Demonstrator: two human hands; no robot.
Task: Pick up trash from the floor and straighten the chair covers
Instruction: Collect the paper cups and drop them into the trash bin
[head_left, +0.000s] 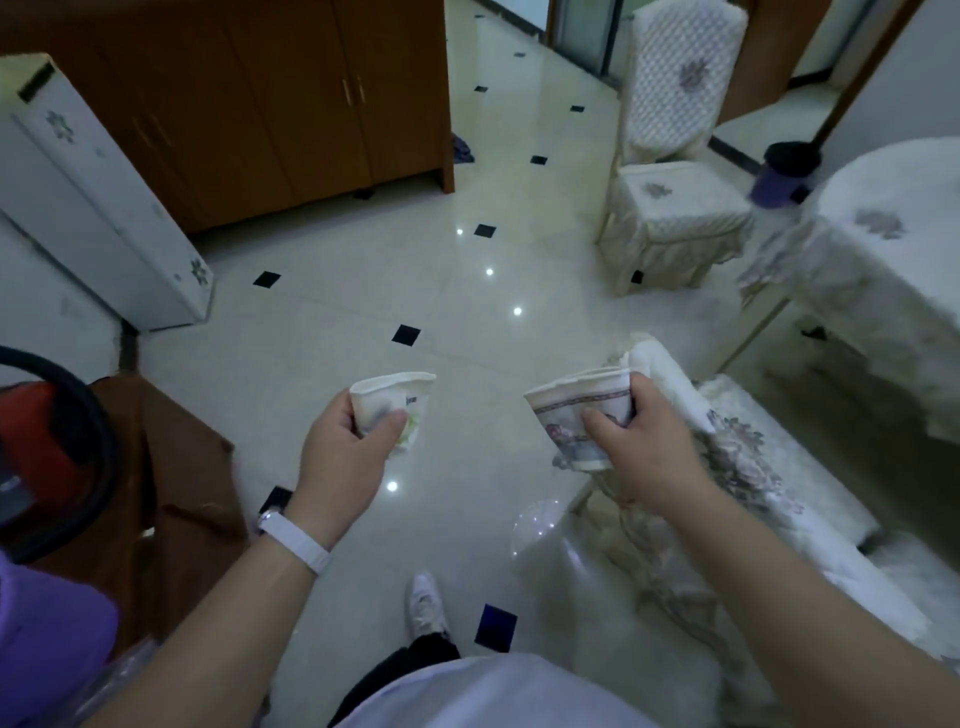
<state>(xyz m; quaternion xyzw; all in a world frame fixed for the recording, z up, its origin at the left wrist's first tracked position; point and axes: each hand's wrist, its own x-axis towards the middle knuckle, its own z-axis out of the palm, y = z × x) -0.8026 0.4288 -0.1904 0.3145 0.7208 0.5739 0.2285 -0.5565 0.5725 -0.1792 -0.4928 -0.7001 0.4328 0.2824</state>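
My left hand (345, 447) grips a crumpled white paper cup (395, 402) held above the tiled floor. My right hand (641, 447) grips a second squashed paper cup (566, 410) with a patterned band, right beside the top of a near chair's back. That near chair (737, 457) wears a white floral cover and stands at lower right. A second covered chair (675, 171) stands farther off, its quilted white cover hanging over back and seat.
A table with a white floral cloth (883, 249) fills the right edge. A brown wooden cabinet (291, 98) lines the far wall, a white appliance (104, 208) stands at left. A purple bin (784, 176) sits behind the far chair. Glossy floor (415, 291) lies between.
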